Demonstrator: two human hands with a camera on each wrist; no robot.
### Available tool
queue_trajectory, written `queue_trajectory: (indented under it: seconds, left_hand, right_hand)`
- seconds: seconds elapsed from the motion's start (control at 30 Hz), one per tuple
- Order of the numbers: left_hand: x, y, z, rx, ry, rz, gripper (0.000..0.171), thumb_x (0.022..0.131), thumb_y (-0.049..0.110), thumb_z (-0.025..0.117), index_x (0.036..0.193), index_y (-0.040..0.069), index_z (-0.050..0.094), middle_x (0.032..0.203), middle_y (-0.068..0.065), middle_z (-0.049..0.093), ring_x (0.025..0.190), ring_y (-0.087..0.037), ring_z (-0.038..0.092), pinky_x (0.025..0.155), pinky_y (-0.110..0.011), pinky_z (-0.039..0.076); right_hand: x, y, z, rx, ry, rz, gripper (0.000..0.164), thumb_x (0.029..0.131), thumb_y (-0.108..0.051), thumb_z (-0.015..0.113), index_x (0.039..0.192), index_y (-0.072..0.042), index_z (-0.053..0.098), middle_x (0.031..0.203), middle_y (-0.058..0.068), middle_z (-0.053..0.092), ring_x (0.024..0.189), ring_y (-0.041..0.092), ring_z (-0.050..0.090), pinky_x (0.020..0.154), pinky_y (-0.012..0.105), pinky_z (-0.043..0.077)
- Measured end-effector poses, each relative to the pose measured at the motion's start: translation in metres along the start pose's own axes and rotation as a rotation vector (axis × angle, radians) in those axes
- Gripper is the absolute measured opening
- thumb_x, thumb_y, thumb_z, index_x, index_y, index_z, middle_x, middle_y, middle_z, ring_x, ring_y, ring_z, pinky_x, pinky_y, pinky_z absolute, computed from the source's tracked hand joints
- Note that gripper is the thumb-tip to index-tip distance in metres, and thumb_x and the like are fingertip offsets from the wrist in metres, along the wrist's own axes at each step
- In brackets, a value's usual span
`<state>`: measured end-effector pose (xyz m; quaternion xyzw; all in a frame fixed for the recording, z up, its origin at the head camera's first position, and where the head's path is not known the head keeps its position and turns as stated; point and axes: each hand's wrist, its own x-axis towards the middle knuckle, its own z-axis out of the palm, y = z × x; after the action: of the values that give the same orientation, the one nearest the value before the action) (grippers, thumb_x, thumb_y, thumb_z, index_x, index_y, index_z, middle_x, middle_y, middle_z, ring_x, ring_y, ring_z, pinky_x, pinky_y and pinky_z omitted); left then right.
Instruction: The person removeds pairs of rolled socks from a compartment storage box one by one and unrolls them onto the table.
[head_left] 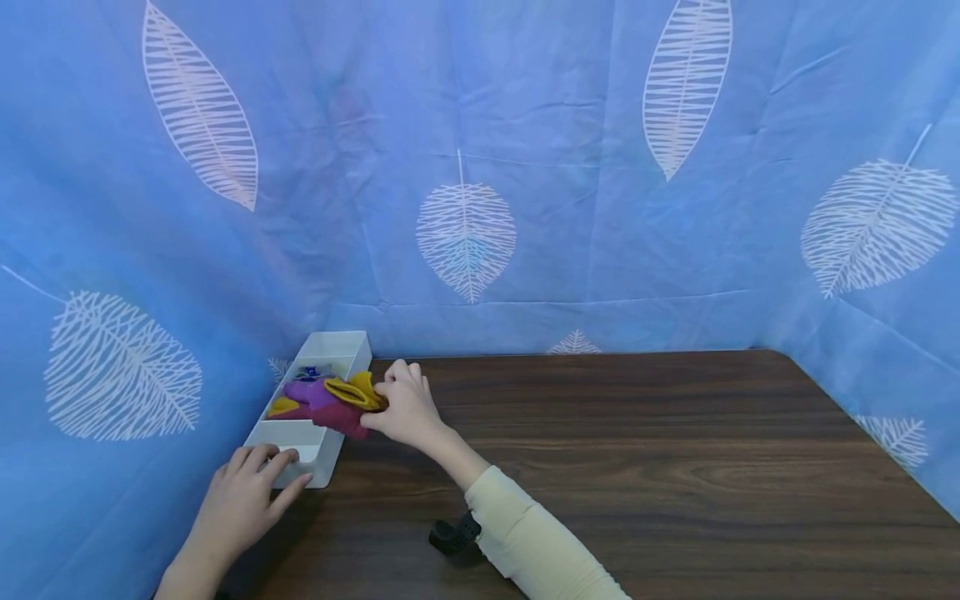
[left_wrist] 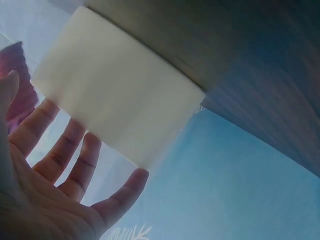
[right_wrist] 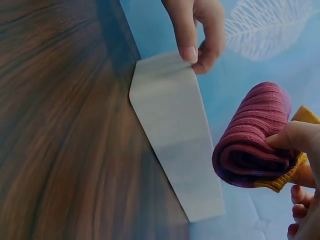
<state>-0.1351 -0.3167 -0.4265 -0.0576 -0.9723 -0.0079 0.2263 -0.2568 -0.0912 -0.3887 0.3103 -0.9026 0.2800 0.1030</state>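
Maroon, purple and mustard knit is showing at the left of the head view, where the right hand (head_left: 405, 410) is pinching a knit roll (head_left: 347, 410) between thumb and fingers at its mustard edge. That roll is sitting over the middle and right wall of a white divided tray (head_left: 322, 467), and where it is ending against the other knit colours is hard to tell. Just behind it, a small dark-blue item (head_left: 315, 372) is lying in the tray. Near the tray's closest end, the left hand (head_left: 243, 500) is spreading its relaxed fingers over the rim. Dark wood bench (head_left: 637, 467) is supporting the tray, and a cream sleeve (head_left: 540, 533) is covering the right forearm.

From the left wrist, the left hand's fingers are reaching up, well separated and only slightly bent, their tips touching the tray's edge; the palm is holding nothing. Maroon knit is showing beyond the thumb.

From the right wrist, the right hand's thumb is pressing the ribbed maroon side while fingers are supporting the mustard edge beneath. The roll's coiled end is facing out, apart from the tray's wall in that view, and the left hand is touching the far corner.
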Motion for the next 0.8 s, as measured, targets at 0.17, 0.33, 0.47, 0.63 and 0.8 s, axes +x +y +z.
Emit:
queue_trajectory:
  seconds: [0.17, 0.33, 0.47, 0.63, 0.8]
  left_hand:
    - [0.005, 0.003, -0.001, -0.007, -0.043, -0.034, 0.039, 0.080, 0.045, 0.076, 0.102, 0.013, 0.070, 0.103, -0.016, 0.063, 0.098, -0.037, 0.053, 0.082, -0.067, 0.046]
    - [0.009, 0.006, -0.002, -0.005, -0.106, -0.093, 0.040, 0.082, 0.048, 0.073, 0.100, 0.012, 0.070, 0.103, -0.017, 0.063, 0.096, -0.039, 0.051, 0.083, -0.071, 0.045]
    - [0.011, 0.007, -0.002, 0.022, -0.117, -0.108, 0.037, 0.082, 0.046, 0.073, 0.097, 0.012, 0.068, 0.100, -0.018, 0.063, 0.093, -0.039, 0.051, 0.079, -0.072, 0.045]
    - [0.014, 0.007, 0.000, 0.025, -0.143, -0.134, 0.036, 0.083, 0.045, 0.073, 0.094, 0.011, 0.067, 0.096, -0.019, 0.062, 0.089, -0.039, 0.050, 0.075, -0.073, 0.045]
    - [0.019, 0.007, 0.001, 0.015, -0.194, -0.160, 0.039, 0.083, 0.047, 0.072, 0.095, 0.011, 0.068, 0.098, -0.020, 0.062, 0.088, -0.040, 0.049, 0.078, -0.073, 0.045]
  right_hand:
    - [-0.017, 0.020, -0.015, 0.067, 0.011, 0.060, 0.023, 0.080, -0.038, 0.069, 0.087, -0.016, 0.067, 0.093, -0.004, 0.028, 0.090, 0.015, 0.026, 0.075, 0.029, 0.021]
    - [-0.033, 0.036, -0.030, 0.164, 0.041, 0.117, 0.031, 0.079, -0.035, 0.072, 0.096, -0.009, 0.070, 0.092, -0.003, 0.027, 0.091, 0.017, 0.025, 0.075, 0.033, 0.020]
    - [-0.047, 0.048, -0.040, 0.218, 0.061, 0.171, 0.037, 0.080, -0.033, 0.072, 0.105, -0.005, 0.071, 0.094, -0.003, 0.028, 0.092, 0.018, 0.025, 0.075, 0.034, 0.021]
    - [-0.062, 0.065, -0.049, 0.266, 0.095, 0.239, 0.043, 0.080, -0.032, 0.073, 0.110, -0.001, 0.070, 0.098, 0.001, 0.035, 0.094, 0.020, 0.028, 0.076, 0.034, 0.023]
    - [-0.079, 0.080, -0.058, 0.261, 0.154, 0.303, 0.044, 0.079, -0.030, 0.075, 0.110, 0.001, 0.071, 0.105, 0.007, 0.044, 0.096, 0.022, 0.034, 0.079, 0.035, 0.028]
